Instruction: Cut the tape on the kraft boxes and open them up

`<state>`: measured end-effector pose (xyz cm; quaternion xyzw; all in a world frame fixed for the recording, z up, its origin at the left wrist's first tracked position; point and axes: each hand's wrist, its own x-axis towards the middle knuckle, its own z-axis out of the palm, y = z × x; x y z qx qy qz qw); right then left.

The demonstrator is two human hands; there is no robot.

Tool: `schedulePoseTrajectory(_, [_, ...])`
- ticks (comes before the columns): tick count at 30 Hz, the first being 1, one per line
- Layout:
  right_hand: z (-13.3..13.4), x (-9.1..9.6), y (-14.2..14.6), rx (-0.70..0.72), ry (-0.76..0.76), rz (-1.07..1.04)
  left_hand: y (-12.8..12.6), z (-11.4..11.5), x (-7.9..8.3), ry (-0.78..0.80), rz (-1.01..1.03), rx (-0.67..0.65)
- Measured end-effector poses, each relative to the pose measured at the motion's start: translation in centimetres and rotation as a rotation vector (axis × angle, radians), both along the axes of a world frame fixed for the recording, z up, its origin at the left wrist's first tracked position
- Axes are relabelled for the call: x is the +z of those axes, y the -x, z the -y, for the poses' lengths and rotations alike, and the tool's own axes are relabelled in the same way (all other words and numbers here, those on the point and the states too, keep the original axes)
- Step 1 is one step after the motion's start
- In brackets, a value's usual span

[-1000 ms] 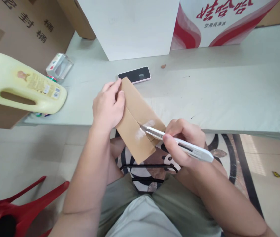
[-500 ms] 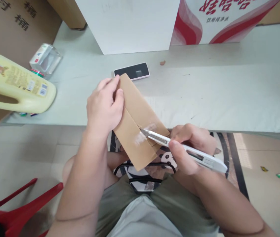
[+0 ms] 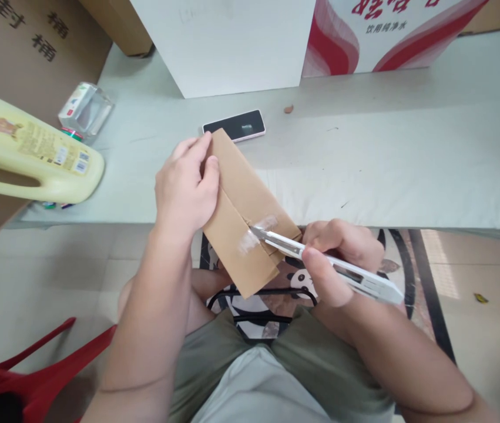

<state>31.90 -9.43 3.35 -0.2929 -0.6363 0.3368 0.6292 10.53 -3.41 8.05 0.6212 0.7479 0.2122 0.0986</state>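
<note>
At the far left of my view, a large brown cardboard carton (image 3: 3, 64) with black printed characters stands behind a pale yellow plastic jug (image 3: 42, 141) with a looped handle. Below them, on the tiled floor, I see part of a red chair (image 3: 33, 376). Just beside the jug sits a clear plastic case (image 3: 90, 111) with a white label.

Next comes the left hand (image 3: 187, 185), holding the left side of a small tan cardboard box (image 3: 252, 202), its thumb laid along the top face. The box sits slantwise at the near edge of the pale, cloth-covered tabletop (image 3: 391, 164), its lower end out past that edge; I cannot tell whether its underside touches the cloth. Beyond its far corner lies a black-screened phone (image 3: 236, 125) with a pale rim, and behind that stands a plain white box (image 3: 232, 47).

Clear tape (image 3: 248, 241) crosses the seam, where the blade of a white utility knife (image 3: 364, 281) points in; I cannot tell how deep. The right hand (image 3: 349, 242) is wrapped around that knife, thumb along its side. Beyond, a white-and-red carton (image 3: 373, 41) stands toward the back.
</note>
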Motion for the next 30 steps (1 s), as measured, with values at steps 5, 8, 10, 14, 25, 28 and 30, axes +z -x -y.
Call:
schedulePoseTrajectory(5, [-0.2,0.5,-0.7,0.006,-0.097,0.008,0.1,0.0,-0.1,0.000,-0.008,-0.005])
schedulePoseTrajectory(8, [-0.3,0.5,-0.7,0.024,-0.094,-0.002,0.1,0.0,-0.1,0.000,-0.007,-0.004])
schedulePoseTrajectory(10, [-0.4,0.4,-0.5,0.044,-0.080,0.000,0.1,0.0,-0.1,0.003,-0.006,-0.005])
schedulePoseTrajectory(14, [-0.2,0.2,-0.2,0.081,-0.052,0.012,0.2,0.0,-0.2,-0.016,0.000,-0.018])
schedulePoseTrajectory(25, [-0.2,0.5,-1.7,0.095,-0.169,-0.041,0.2,0.0,-0.1,-0.023,0.001,-0.027])
schedulePoseTrajectory(28, [0.0,0.5,-2.1,0.118,-0.107,-0.073,0.2,0.0,0.0,-0.016,-0.011,-0.025])
schedulePoseTrajectory(30, [0.2,0.5,-2.1,0.082,-0.042,-0.151,0.2,0.0,0.0,-0.017,-0.018,-0.027])
